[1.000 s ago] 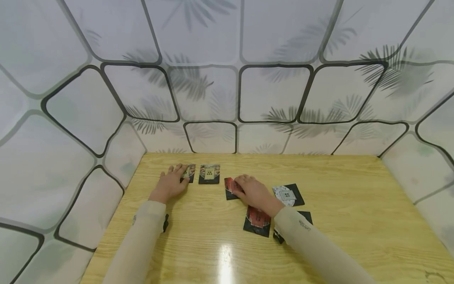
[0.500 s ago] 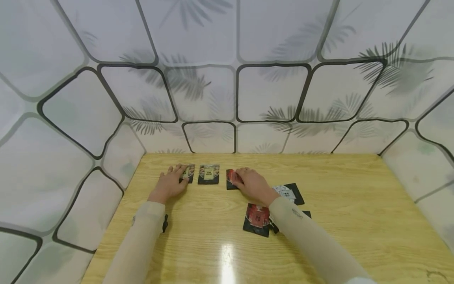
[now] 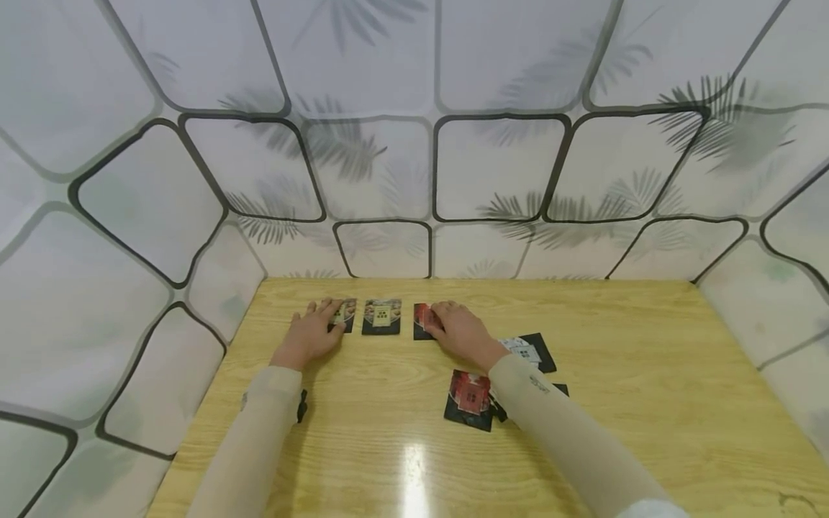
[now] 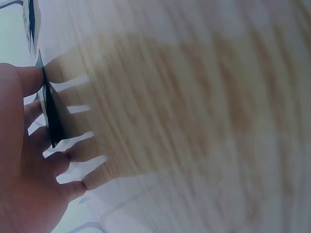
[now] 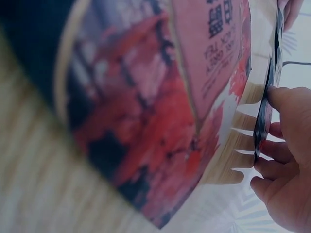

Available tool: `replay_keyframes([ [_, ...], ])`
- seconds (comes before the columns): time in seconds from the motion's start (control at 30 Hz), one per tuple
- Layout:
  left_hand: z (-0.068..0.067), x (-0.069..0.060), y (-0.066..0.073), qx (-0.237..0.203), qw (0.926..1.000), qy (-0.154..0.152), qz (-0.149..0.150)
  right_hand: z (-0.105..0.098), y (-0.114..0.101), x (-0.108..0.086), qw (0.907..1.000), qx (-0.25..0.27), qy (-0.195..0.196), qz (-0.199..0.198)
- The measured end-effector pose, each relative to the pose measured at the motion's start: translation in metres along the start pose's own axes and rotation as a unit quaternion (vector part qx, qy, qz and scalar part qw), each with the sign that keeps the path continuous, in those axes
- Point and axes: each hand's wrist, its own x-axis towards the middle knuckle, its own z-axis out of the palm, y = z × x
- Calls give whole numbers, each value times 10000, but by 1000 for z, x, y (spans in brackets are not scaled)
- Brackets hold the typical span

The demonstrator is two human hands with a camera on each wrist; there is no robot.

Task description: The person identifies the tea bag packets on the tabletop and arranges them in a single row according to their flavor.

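My left hand (image 3: 309, 337) rests with spread fingers on a yellow-labelled tea sachet (image 3: 348, 315) at the back left, covering much of it. A matching yellow-labelled sachet (image 3: 382, 317) lies just to its right. Further right, my right hand (image 3: 465, 332) holds a red tea sachet (image 3: 422, 321) flat against the table, thumb at its near side and fingers bent over its right part. In the right wrist view this sachet (image 5: 263, 121) appears almost edge-on between thumb and fingers. Another red sachet (image 3: 469, 401), printed with red leaves, lies below my right wrist.
A white-and-black sachet (image 3: 523, 352) lies right of the right hand, partly covered by the sleeve. The corner of another dark sachet (image 3: 561, 389) shows beside the forearm. The wooden table (image 3: 363, 460) meets a patterned wall (image 3: 479, 252) at the back.
My right hand has slid the red sachet away from me and straightened it, level with the yellow-labelled pair. The last half second shows only a slight further shift. My left hand stays put.
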Motion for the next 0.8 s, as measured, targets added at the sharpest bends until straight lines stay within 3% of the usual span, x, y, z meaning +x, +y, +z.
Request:
replay_keyframes([
  [0.27,0,-1,-2,31,10000,28,10,-1,-2,5,9999,-15,-131,10],
  [0.8,0,0,0,38,10000,7,14,-3,-1,9,10000,48,-19,-2],
])
